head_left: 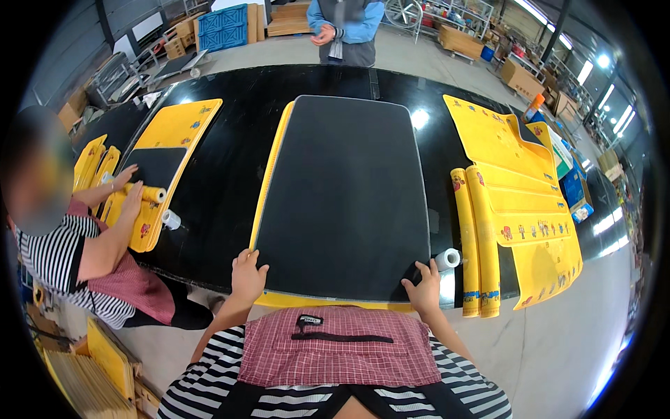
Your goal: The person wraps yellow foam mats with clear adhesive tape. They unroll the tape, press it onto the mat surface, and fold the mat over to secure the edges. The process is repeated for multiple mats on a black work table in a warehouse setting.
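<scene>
A large black mat [345, 195] with rounded corners lies flat before me on the glossy black table [237, 112]. Yellow material [273, 174] shows from beneath it along the left and near edges. At its lower left edge rests my left hand [248, 278], thumb apart from the fingers, gripping nothing visible. My right hand [423, 288] lies spread on the lower right edge, also holding nothing. Just beyond the right fingers is a small white roll [448, 259].
Two rolled yellow printed mats [477, 241] and spread yellow sheets [534, 202] lie to the right, with boxes [576, 188] behind. On the left a co-worker [105, 244] presses a yellow roll [148, 192] over another mat. Another person [347, 31] stands across the table.
</scene>
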Available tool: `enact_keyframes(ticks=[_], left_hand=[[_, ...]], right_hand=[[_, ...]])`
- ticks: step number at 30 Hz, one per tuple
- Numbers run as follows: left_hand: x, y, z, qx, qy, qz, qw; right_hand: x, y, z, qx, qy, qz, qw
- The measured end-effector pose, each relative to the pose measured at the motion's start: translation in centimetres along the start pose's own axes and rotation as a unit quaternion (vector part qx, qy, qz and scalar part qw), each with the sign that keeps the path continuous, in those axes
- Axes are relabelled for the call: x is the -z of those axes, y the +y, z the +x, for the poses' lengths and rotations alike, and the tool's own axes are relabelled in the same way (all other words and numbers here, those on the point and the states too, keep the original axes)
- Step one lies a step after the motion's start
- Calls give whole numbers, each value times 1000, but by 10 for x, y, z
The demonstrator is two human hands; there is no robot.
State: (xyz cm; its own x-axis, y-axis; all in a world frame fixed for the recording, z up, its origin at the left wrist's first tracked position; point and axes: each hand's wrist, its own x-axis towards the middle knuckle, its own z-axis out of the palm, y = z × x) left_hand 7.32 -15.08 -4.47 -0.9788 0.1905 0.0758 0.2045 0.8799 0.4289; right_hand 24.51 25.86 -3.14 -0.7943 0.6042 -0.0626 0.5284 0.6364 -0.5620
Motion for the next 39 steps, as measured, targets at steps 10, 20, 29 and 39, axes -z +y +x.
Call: enact_keyframes(ticks=[10, 20, 29, 39], left_hand=[[9, -9, 38, 148, -81, -144, 975], [20, -2, 64, 162, -200, -51, 965], [14, -10, 29, 10, -5, -41, 999], [-9, -29, 17, 117, -68, 1, 991]], right_hand=[[3, -11, -4, 41, 81, -60, 994], [9, -1, 10, 42, 13, -19, 999], [-23, 42, 14, 132, 96, 21, 986], [-22, 52, 17, 166, 41, 105, 980]])
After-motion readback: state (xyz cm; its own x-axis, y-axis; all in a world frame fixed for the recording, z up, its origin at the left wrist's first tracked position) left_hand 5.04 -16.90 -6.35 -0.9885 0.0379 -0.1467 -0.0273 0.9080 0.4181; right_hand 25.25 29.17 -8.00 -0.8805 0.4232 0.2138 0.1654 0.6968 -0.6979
